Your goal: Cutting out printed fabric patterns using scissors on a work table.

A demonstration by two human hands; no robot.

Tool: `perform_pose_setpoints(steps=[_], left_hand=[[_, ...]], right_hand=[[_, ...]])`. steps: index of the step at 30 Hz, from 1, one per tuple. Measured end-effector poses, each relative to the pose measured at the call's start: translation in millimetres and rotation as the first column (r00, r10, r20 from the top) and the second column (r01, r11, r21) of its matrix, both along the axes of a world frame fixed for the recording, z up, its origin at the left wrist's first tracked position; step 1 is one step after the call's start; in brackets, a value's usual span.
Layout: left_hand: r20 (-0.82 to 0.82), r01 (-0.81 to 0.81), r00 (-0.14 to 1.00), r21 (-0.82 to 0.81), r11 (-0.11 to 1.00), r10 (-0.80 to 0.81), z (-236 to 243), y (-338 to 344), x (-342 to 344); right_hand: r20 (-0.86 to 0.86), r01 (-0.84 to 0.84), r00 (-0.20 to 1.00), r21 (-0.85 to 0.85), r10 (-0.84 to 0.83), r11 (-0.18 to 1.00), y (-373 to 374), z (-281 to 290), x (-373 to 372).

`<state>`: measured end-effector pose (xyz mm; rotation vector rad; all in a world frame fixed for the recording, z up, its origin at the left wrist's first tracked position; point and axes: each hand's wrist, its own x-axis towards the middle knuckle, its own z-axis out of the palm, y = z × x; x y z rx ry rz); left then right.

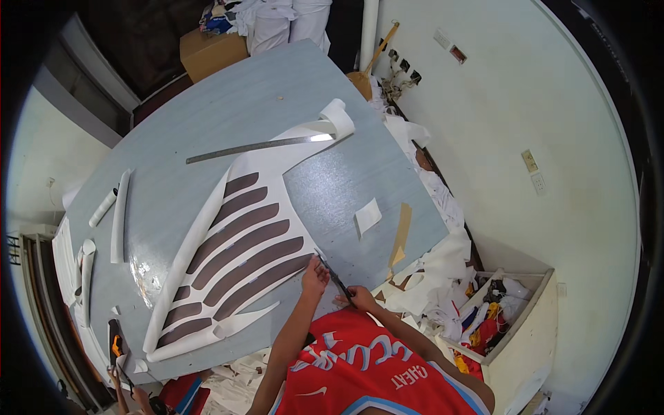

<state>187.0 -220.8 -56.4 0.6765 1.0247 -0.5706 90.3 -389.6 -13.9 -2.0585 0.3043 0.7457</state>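
A large white sheet (294, 207) printed with several dark brown curved panels (243, 257) lies across the grey-blue table. My right hand (361, 298) is closed round the handles of dark scissors (336, 278), whose blades point away from me toward the sheet's right edge. Close to the blade tips, my left hand (315, 276) has its fingers pinched at the sheet's edge, beside the lowest long brown panel. The exact contact between blades and sheet is too small to make out. A long metal ruler (256, 147) rests over the sheet's far part, near its rolled end (337, 119).
White rolls (120, 218) lie on the table's left side. A small white scrap (368, 216) and a tan strip (401, 235) lie at right. Another person's hands (131, 393) show at lower left, near a black-and-orange tool (115, 341). A wooden bin (515, 311) holds fabric scraps.
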Motion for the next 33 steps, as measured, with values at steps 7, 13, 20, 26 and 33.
perform_pose_setpoints(steps=[7, 13, 20, 26, 33], left_hand=[[-0.058, -0.026, 0.998, 0.031, 0.999, 0.028, -9, 9, -3], [-0.05, 0.155, 0.988, 0.155, 0.976, -0.149, -3, 2, -13], [0.011, 0.281, 0.956, 0.258, 0.924, -0.294, -8, 8, -20], [0.035, 0.121, 0.991, 0.181, 0.976, -0.13, -8, 12, -29], [0.085, 0.234, 0.963, 0.197, 0.952, -0.254, -3, 10, -31]], right_hand=[[-0.03, -0.081, 0.996, 0.016, 0.082, 0.997, 2, 7, 12], [0.01, 0.002, 1.0, 0.1, -0.003, 0.995, 9, -7, 24], [0.078, 0.013, 0.997, 0.08, -0.019, 0.997, 21, -25, 55], [0.09, -0.007, 0.996, 0.054, 0.002, 0.999, 44, -17, 103], [0.045, 0.039, 0.998, 0.079, -0.042, 0.996, 60, -12, 167]])
